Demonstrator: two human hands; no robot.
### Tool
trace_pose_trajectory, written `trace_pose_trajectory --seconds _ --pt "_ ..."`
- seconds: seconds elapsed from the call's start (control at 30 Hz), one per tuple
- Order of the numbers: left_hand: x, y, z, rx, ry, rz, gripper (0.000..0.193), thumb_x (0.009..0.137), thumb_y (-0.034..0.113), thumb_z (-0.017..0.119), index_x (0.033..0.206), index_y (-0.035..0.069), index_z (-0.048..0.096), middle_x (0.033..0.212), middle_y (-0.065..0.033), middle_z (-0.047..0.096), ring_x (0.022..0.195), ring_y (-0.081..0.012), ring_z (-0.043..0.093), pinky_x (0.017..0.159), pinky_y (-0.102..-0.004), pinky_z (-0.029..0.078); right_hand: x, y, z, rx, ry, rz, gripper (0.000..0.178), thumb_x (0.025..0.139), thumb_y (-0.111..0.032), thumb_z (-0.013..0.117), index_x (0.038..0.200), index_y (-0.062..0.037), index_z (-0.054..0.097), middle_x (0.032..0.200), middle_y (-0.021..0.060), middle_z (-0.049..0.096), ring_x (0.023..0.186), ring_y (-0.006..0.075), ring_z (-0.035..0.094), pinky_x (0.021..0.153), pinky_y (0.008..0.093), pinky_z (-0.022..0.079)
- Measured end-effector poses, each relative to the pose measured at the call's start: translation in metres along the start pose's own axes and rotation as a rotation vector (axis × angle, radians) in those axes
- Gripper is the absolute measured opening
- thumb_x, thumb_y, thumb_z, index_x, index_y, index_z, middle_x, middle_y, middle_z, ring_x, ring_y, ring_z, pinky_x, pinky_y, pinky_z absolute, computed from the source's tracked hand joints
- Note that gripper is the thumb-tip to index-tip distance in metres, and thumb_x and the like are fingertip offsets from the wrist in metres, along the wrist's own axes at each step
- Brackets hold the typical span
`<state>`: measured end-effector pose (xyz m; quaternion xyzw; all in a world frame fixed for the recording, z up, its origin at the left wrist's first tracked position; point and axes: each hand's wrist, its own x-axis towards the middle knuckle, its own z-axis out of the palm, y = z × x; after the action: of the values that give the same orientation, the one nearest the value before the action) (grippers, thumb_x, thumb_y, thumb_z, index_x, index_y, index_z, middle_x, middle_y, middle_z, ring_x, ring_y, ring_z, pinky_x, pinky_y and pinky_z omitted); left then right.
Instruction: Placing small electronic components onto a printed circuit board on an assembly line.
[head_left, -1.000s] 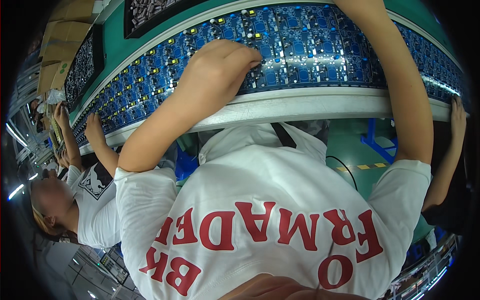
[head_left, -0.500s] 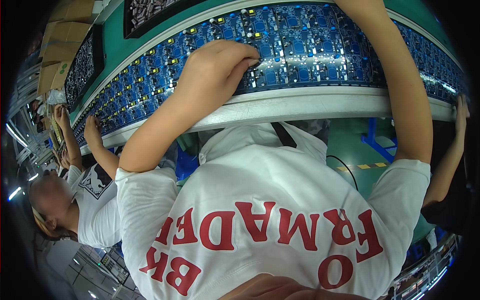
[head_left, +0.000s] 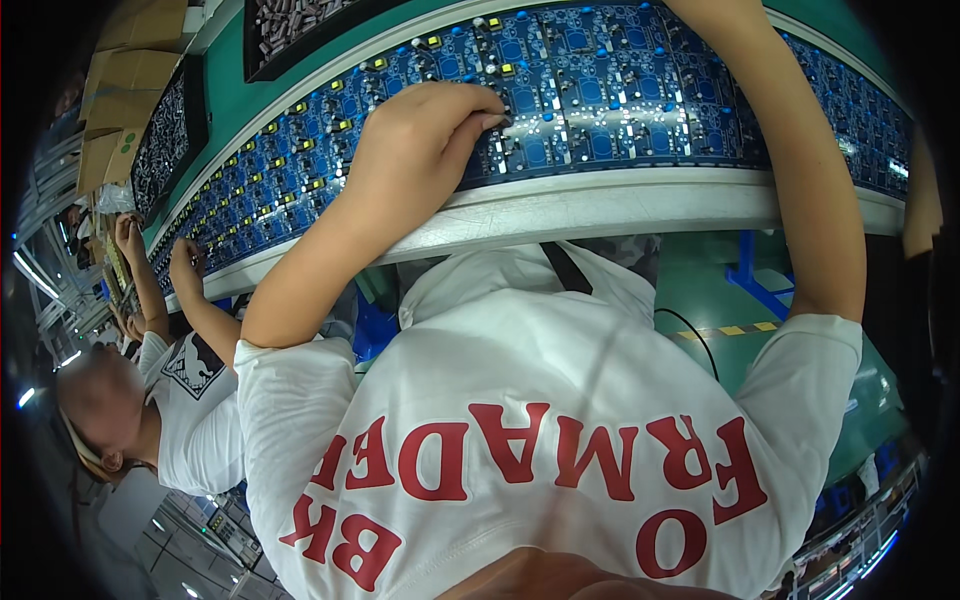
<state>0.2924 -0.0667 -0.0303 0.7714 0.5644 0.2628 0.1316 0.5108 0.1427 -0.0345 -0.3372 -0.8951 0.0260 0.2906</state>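
Note:
My left hand [head_left: 420, 135] is over a long row of blue circuit boards [head_left: 590, 92], its thumb and index finger pinched together close to the board surface. Whatever sits between those fingertips is hidden or too small to name. The boards carry small yellow, white, black and blue parts; yellow parts [head_left: 507, 69] show mostly from the left hand leftward. My right arm [head_left: 800, 130] reaches across the boards to the top edge of the picture. Only the base of my right hand [head_left: 712, 10] shows there, and its fingers are out of frame.
A pale rail [head_left: 600, 205] edges the boards on my side. Beyond them stand a black tray of small cylindrical parts [head_left: 295, 28] and another dark parts tray [head_left: 170, 135]. Cardboard boxes [head_left: 125, 75] are at far left. A co-worker's hand [head_left: 185, 265] is at the boards' left; another person's arm [head_left: 922, 200] is far right.
The boards have shifted slightly left, and my left hand has moved a little left with them, still pinched. The arm at far right has moved. My right arm is nearly unchanged.

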Motion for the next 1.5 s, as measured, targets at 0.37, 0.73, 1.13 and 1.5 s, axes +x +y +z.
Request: trace_pose_trajectory --seconds 0.37,0.73,1.13,1.5 --pt "-0.002 0.0 -0.001 0.049 -0.016 0.046 0.014 0.087 0.001 0.073 0.1 0.005 0.073 0.093 -0.0119 0.074 0.086 -0.0318 0.071 0.076 -0.0402 0.057 -0.001 0.001 0.0 -0.001 -0.007 -0.002 0.014 0.088 -0.012 0.067 0.091 0.0003 0.072 0.093 0.0167 0.068 0.097 0.0357 0.065 0.089 0.0445 0.051" --pt "-0.004 -0.003 0.0 0.194 0.05 0.289 0.022 0.078 -0.002 0.078 0.098 0.005 0.073 0.09 -0.0088 0.073 0.079 -0.028 0.069 0.071 -0.0391 0.055 0.0 -0.005 -0.002 0.036 0.038 0.004 0.012 0.089 -0.012 0.068 0.091 -0.0007 0.071 0.092 0.0173 0.068 0.092 0.037 0.066 0.085 0.0447 0.052" --pt "0.001 -0.008 -0.005 0.168 -0.035 0.352 0.029 0.074 0.0 0.071 0.102 0.004 0.072 0.097 -0.0097 0.072 0.089 -0.0297 0.068 0.079 -0.0406 0.055 -0.057 -0.085 -0.025 0.403 -0.166 -0.028 0.014 0.088 -0.013 0.075 0.099 -0.004 0.072 0.093 0.0087 0.07 0.084 0.0274 0.067 0.074 0.0377 0.052" --pt "0.003 -0.009 -0.007 0.165 -0.123 0.359 0.024 0.075 -0.001 0.072 0.099 0.003 0.071 0.098 -0.0107 0.07 0.093 -0.0323 0.068 0.084 -0.0417 0.055 -0.074 -0.098 -0.01 0.324 -0.158 -0.124 0.016 0.086 -0.017 0.077 0.096 -0.0063 0.07 0.086 0.0082 0.07 0.082 0.03 0.067 0.073 0.041 0.054"
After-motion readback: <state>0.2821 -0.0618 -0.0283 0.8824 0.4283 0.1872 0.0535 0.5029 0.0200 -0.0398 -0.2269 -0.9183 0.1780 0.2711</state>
